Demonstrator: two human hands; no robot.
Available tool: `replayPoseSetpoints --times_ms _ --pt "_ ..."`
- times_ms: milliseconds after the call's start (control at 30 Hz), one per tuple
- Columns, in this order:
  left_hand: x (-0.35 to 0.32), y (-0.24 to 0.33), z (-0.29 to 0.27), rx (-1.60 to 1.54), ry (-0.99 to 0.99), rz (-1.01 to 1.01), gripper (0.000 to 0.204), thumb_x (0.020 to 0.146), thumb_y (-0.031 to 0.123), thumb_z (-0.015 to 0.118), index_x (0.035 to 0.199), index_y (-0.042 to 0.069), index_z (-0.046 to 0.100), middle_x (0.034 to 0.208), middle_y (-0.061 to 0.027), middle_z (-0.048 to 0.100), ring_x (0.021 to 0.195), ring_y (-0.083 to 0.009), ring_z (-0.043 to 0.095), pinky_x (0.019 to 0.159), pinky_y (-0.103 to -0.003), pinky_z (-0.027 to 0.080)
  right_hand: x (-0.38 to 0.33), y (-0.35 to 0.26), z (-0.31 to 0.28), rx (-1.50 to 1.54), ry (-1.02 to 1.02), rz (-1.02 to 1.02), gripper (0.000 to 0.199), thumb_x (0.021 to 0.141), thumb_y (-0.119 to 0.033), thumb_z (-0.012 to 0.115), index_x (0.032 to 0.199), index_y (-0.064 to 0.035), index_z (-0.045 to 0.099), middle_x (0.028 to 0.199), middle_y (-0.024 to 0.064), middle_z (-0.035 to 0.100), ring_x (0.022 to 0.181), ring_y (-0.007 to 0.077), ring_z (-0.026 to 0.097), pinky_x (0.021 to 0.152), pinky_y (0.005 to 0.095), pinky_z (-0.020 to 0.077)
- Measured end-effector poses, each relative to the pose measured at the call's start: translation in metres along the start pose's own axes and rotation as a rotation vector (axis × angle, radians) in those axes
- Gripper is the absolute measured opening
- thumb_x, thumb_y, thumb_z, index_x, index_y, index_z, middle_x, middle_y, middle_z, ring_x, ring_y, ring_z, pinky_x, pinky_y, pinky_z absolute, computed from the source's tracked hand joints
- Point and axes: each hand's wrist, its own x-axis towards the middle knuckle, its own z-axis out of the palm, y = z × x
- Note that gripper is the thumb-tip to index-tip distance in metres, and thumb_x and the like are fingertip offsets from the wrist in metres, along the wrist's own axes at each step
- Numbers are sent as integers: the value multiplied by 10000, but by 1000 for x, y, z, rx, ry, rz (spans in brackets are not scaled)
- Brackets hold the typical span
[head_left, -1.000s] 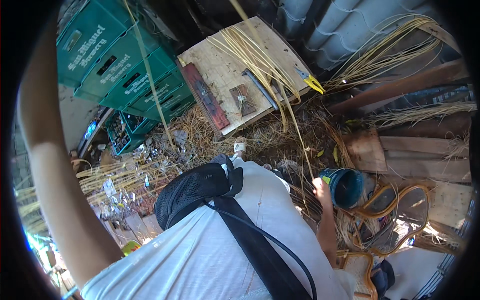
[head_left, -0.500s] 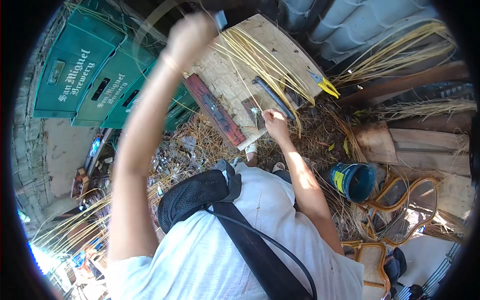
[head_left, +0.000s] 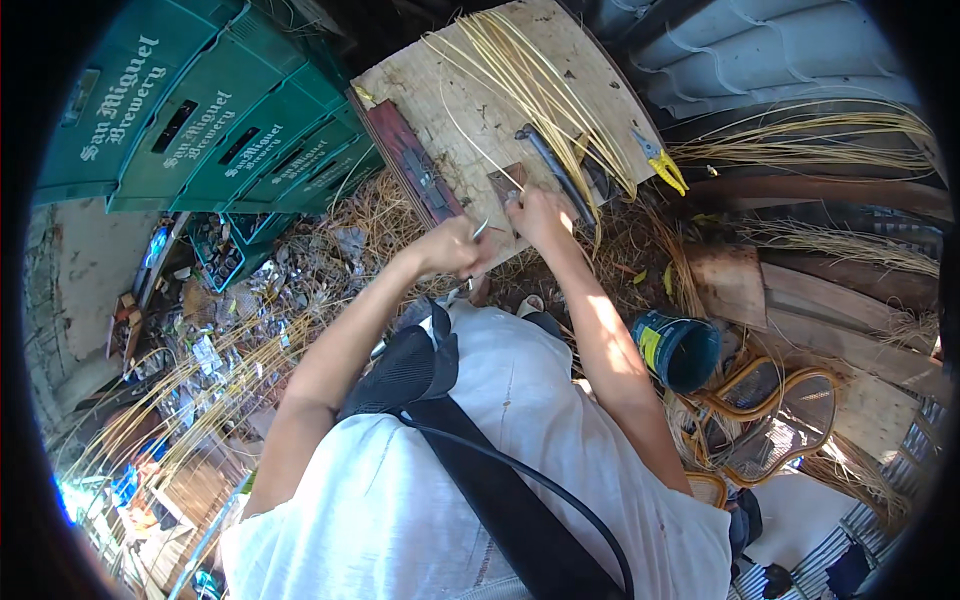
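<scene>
My left hand [head_left: 452,248] is closed above the near edge of a wooden board [head_left: 410,78], with a short pale, shiny tip [head_left: 481,228] sticking out of it; the kind of thing is hidden in the fist. My right hand [head_left: 541,215] has its fingers pinched together over a small brown plate [head_left: 507,182] on the board. A single thin rattan strip [head_left: 473,143] runs across the wood to those fingertips. Right of it lies a bundle of rattan strips [head_left: 545,75]. A dark curved tool handle [head_left: 556,168] rests beside the bundle, near my right hand.
Yellow-handled pliers [head_left: 662,168] lie on the board's right edge, a reddish wooden block [head_left: 410,160] on its left. Green crates [head_left: 200,130] are stacked at left. A dark teal bucket [head_left: 690,355] and rattan-framed pieces [head_left: 800,410] stand at right. Strip scraps litter the ground.
My left hand has come down from high over the board's far left to its near edge, close to my right hand. My right hand stays at the plate. The whole view has shifted slightly.
</scene>
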Motion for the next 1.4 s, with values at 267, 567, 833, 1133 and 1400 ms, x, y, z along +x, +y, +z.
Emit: replayPoseSetpoints --times_ms 267,567,833,1133,1400 --pt "-141 -104 -47 649 184 -430 278 825 276 630 871 5 669 930 -220 668 885 -299 666 790 -405 531 4 16 -22 -225 -16 70 203 842 -219 599 939 -58 675 881 183 665 772 271 673 752 390 546" --pt "-102 -50 -65 302 525 -269 566 881 491 522 1049 -47 569 925 -269 631 881 -351 642 787 -418 489 -38 18 -69 123 13 78 377 957 -404 416 1213 -135 485 1131 170 613 982 379 609 839 456 473" --pt "37 4 -24 210 394 74 309 960 280 431 926 -13 523 726 -158 589 681 -326 602 637 -429 483 -14 -10 6 147 203 104 227 914 -255 492 886 -49 583 752 229 638 735 439 622 672 543 484" --pt "77 -15 22 312 635 198 268 937 187 393 1026 -56 459 867 -366 575 888 -512 561 792 -547 444 -18 -10 -3 172 192 -16 222 912 -257 481 871 -54 563 721 265 618 692 455 609 634 539 479" --pt "77 -23 22 361 615 160 257 939 179 410 989 -68 456 829 -357 583 850 -502 578 760 -544 463 4 -1 8 20 174 -5 229 880 -234 507 856 -14 567 699 259 625 676 409 640 610 512 500"
